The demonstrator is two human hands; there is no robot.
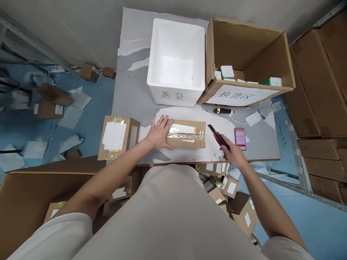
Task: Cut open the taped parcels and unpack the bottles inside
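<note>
A long brown cardboard box (187,142) lies on the table before me, with clear tape along its top and white label remnants. My left hand (160,133) rests on its left end, fingers spread. To the right of the box, my right hand (232,148) grips a red and black utility knife (217,136). The dark blade is out and points up and left toward the box, apart from it. A phone (240,139) with a pink screen lies just right of that hand. Left of my left hand stands a taped carton (119,137) with a white label.
At the back stand a white foam box (176,92) and a large open carton (249,81) holding several small boxes. A yellow and black cutter (223,111) lies in front of them. Below the table edge are heaped parcels (230,186); stacked cartons (320,79) line the right.
</note>
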